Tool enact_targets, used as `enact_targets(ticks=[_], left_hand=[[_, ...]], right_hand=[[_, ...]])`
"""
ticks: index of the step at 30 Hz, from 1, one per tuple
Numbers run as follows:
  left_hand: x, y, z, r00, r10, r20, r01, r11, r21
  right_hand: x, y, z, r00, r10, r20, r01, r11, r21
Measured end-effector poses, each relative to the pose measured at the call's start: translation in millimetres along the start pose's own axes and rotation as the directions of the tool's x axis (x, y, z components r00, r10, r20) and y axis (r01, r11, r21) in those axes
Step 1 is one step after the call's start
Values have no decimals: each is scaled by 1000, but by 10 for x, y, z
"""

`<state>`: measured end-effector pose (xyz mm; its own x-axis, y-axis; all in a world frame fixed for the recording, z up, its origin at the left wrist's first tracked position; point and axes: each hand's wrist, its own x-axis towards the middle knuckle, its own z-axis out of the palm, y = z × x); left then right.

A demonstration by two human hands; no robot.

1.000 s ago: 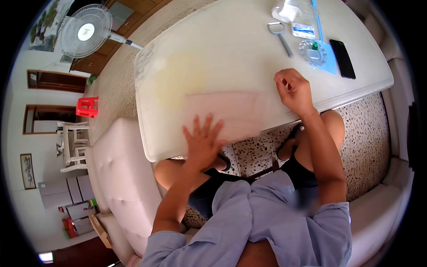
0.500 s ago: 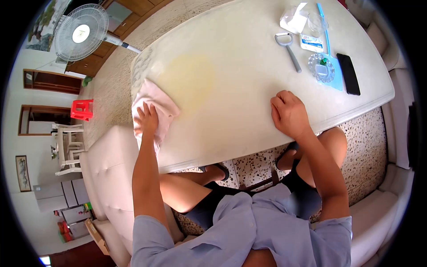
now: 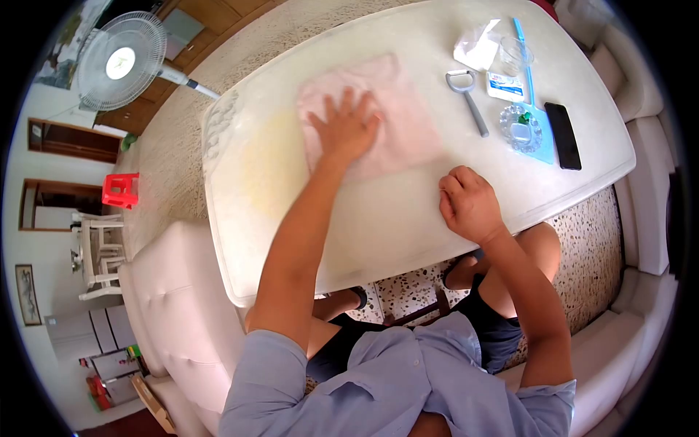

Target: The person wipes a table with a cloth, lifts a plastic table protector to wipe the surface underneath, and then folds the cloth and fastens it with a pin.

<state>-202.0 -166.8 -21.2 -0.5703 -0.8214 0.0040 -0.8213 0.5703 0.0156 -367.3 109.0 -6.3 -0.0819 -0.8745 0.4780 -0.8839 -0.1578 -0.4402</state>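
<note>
My left hand (image 3: 344, 127) lies on a pink cloth (image 3: 404, 138) with its fingers spread, pressing it flat against the pale table (image 3: 378, 240). The cloth is spread out and slightly blurred. My right hand (image 3: 470, 204) rests on the table near its front edge, fingers curled into a loose fist. Nothing shows inside that fist. Beyond it lies a grey-handled peeler (image 3: 470, 102).
Right of the peeler are a blue fly swatter (image 3: 539, 149), a glass ashtray (image 3: 518, 130), a white-and-blue box (image 3: 504, 87), a clear glass (image 3: 515, 54), a white tissue pack (image 3: 477, 47) and a black phone (image 3: 563, 136). A fan (image 3: 122, 64) stands beyond the table's left end.
My left hand has moved right and away from me across the table, taking the cloth from the left edge to the middle. The cloth is now spread wider. My right hand stays in place.
</note>
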Motion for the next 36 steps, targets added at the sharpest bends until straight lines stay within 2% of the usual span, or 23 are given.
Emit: enact_targets(ticks=[4,7,10,13,16,20,25,27,29,33,34,36], left_hand=[[-959,-34,25,963,248,-107,-255,966,-53],[-1764,-244,-81,946,316,-73,-320,947,-42],[-2477,-533,-195,957,290,8,-289,956,-42],[-2941,-871,-239,985,171,8,-171,985,-10],[-2980,-1311,-155,997,-24,75,19,998,57],[-2469,-1940,-11,935,-346,76,337,935,111],[-1514,-2931,55,741,-671,28,669,741,61],[-1110,-3219,15,661,-749,50,748,663,30],[-733,-3373,-35,619,-783,65,784,620,7],[98,-3416,-61,598,-800,40,801,597,-40],[403,-3791,241,647,-762,-7,761,646,-58],[750,-3382,39,682,-731,14,730,680,-71]], right_hand=[[-11,-45,-31,999,-3,-38,4,1000,25],[-38,-32,-19,998,-28,-49,28,1000,8],[-60,-50,-7,997,-42,-60,42,999,-3],[-52,-58,-2,998,-38,-56,36,999,-24],[-21,-83,-3,998,-38,-46,36,999,-25],[8,-100,-21,998,-43,-34,42,999,-29],[43,-93,-12,1000,-25,2,25,999,-40],[68,-87,-9,1000,-3,27,4,999,-43],[84,-50,-2,999,4,50,-2,998,-57],[147,-63,-30,995,29,93,-23,997,-70],[152,-61,-29,994,38,105,-31,997,-72],[164,-63,-20,991,53,123,-42,995,-87]])
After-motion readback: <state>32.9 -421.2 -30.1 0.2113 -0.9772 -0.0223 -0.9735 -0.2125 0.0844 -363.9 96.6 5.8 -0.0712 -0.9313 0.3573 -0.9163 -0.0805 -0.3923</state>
